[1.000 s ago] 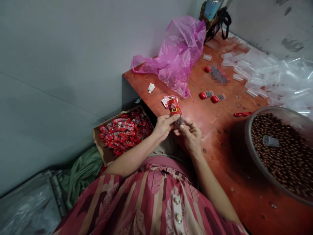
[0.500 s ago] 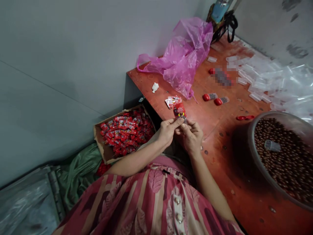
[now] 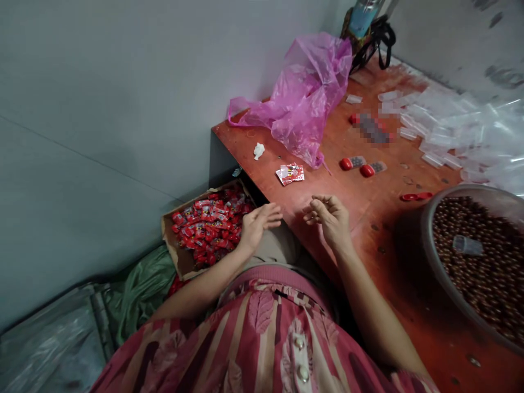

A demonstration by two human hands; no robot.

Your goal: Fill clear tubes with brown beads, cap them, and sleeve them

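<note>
My left hand (image 3: 261, 225) is open, fingers spread, between the cardboard box (image 3: 180, 261) of small red packets (image 3: 210, 224) and the table edge. Over the red table (image 3: 364, 210), my right hand (image 3: 329, 215) has its fingers loosely curled and partly apart, with nothing visible in them. A flat red and clear wrapper (image 3: 291, 173) lies on the table just beyond both hands. Two small red-capped capsules (image 3: 352, 162) filled with dark balls lie farther right.
A pink plastic bag (image 3: 301, 109) and a white scrap (image 3: 258, 151) lie on the table. At the right are a large tub (image 3: 429, 240) of brown balls holding a clear cup (image 3: 468, 245), a red scoop (image 3: 416, 196) and many clear tubes (image 3: 446, 123).
My hands have moved apart, the left one towards the box and the right one slightly right. The red packet they held together is no longer in them.
</note>
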